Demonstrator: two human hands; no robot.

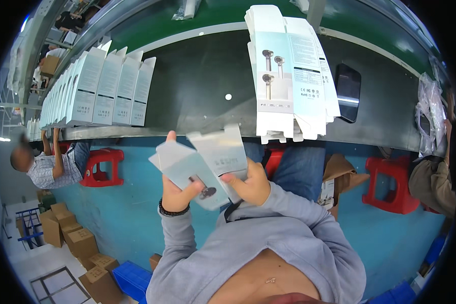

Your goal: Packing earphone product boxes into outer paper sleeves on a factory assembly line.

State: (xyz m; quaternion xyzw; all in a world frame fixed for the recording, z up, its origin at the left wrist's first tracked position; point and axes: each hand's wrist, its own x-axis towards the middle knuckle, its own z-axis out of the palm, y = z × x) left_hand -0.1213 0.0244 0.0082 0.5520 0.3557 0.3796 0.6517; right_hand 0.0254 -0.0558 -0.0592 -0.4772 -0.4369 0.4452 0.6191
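Between my hands, in front of my chest and just off the near edge of the bench, is a pale blue and white printed carton [216,156]. Its panels are angled apart, with flaps sticking out at the far end. My left hand [177,196] grips its left panel, thumb on the printed face and a fingertip showing beyond the far edge. My right hand [253,186] holds the right panel, thumb on top and the other fingers mostly hidden. A thick stack of flat cartons [276,66] of the same print lies on the bench, slightly right of centre, overhanging the front edge.
Opened cartons [104,91] stand in a close row on the bench [192,76] at left. A dark phone [348,93] lies right of the flat stack. Plastic bags [429,114] hang at far right. Red stools [390,185] and brown boxes [83,240] stand on the floor; another person [58,164] sits at far left.
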